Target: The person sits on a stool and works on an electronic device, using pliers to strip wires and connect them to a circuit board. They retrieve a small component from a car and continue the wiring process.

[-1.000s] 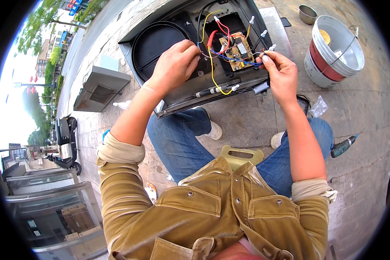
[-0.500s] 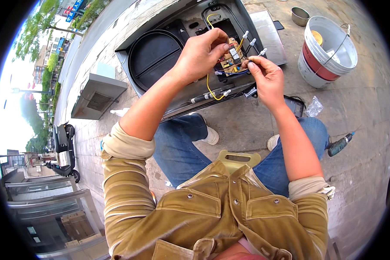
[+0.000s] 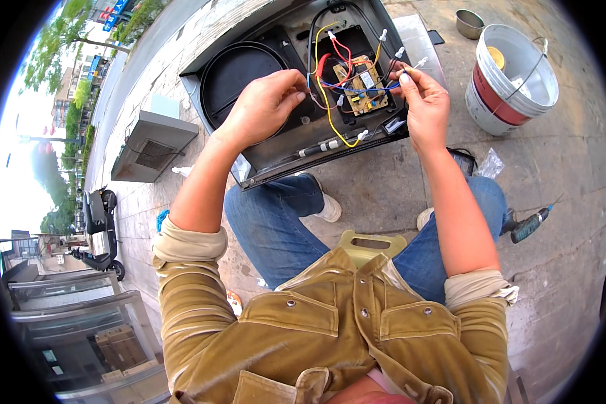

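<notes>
An open black metal housing (image 3: 286,145) lies in front of me, with a large round recess at its left. Toward its right side sits a tan circuit board (image 3: 367,102) in a dark square bay, crossed by red, yellow, blue and black wires. My right hand (image 3: 425,104) pinches a blue wire (image 3: 384,88) just right of the board. Left of the board, my left hand (image 3: 266,104) has thumb and fingers closed at the end of a thin pinkish wire (image 3: 320,105). White connector caps (image 3: 384,36) tip several of the leads. A yellow wire (image 3: 330,124) loops down along the board's left side.
A white bucket (image 3: 481,101) with a red band stands at the right, near a small metal bowl (image 3: 470,24). A cordless drill (image 3: 530,225) and a clear plastic bag (image 3: 491,163) lie on the paving. A grey metal box (image 3: 156,145) stands left; a scooter (image 3: 101,232) is farther off.
My left hand has moved left off the circuit board, uncovering it and the red wires. My right hand has shifted slightly up and right, drawing the blue wire across the board.
</notes>
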Available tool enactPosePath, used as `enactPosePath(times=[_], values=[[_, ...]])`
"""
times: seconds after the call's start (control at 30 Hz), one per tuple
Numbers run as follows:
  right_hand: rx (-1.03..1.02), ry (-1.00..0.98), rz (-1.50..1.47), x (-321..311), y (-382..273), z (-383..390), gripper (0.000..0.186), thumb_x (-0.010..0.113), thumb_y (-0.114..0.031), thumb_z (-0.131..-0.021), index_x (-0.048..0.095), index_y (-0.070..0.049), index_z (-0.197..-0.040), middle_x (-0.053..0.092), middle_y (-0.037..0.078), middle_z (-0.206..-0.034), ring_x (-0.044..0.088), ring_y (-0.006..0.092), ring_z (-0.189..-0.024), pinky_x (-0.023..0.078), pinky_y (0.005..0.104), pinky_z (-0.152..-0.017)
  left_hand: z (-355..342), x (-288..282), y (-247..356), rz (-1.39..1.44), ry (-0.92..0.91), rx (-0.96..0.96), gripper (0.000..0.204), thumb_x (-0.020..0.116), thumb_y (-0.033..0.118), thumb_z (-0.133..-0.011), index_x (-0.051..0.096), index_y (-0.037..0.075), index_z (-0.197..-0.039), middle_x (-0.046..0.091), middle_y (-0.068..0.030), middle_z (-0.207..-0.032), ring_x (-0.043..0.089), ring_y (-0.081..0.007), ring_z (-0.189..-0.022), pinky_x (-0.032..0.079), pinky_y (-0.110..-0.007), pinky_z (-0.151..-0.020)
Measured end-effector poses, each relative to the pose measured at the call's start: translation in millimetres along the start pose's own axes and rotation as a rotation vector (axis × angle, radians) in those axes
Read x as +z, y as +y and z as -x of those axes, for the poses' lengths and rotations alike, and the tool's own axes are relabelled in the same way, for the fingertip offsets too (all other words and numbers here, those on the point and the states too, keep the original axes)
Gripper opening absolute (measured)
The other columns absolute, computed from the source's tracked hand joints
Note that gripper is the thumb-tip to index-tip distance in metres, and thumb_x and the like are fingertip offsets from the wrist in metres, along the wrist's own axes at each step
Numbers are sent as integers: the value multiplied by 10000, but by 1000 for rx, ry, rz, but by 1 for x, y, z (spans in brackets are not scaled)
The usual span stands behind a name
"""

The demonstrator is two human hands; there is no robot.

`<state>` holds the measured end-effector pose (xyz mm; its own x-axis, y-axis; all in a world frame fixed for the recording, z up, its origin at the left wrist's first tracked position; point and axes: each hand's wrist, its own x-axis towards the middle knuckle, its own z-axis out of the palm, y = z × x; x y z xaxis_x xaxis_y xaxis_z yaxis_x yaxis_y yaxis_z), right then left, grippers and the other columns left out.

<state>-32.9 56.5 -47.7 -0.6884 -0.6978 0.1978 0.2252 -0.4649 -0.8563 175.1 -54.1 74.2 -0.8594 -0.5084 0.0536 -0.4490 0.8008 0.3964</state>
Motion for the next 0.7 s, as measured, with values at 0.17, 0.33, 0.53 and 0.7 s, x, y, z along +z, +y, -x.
enactPosePath(times=[0.17, 0.33, 0.53, 0.7], values=[[-31, 12, 22, 4, 6, -2, 129, 600, -20, -909, 672, 43, -996, 651, 40, -911, 591, 77, -736, 503, 219, -676, -4, -7, -1, 419, 147, -16, 104, 583, 55, -934, 595, -12, -1012, 657, -59, -980, 623, -138, -958, 468, -280, -891], [-86, -10, 93, 8, 6, 1, 76, 622, -14, -888, 652, 48, -920, 610, 28, -869, 572, 77, -703, 480, 222, -654, -36, 20, 29, 548, 105, 31, 118, 602, 44, -920, 607, -16, -1022, 668, -46, -951, 617, -107, -940, 485, -261, -863], [-215, -16, 207, 8, 8, 5, 105, 636, -46, -888, 663, 43, -936, 648, 24, -851, 570, 67, -712, 470, 213, -655, -68, 94, 29, 649, 246, 31, 112, 624, 40, -909, 610, -12, -1007, 662, -24, -926, 613, -86, -889, 502, -240, -800], [-66, -66, 89, 10, 9, -2, 130, 598, -37, -921, 661, 39, -1005, 682, 35, -901, 593, 65, -803, 484, 215, -719, -71, 104, 12, 930, 228, -49, 129, 616, 84, -925, 590, 6, -1025, 659, -37, -943, 614, -104, -905, 496, -243, -806]])
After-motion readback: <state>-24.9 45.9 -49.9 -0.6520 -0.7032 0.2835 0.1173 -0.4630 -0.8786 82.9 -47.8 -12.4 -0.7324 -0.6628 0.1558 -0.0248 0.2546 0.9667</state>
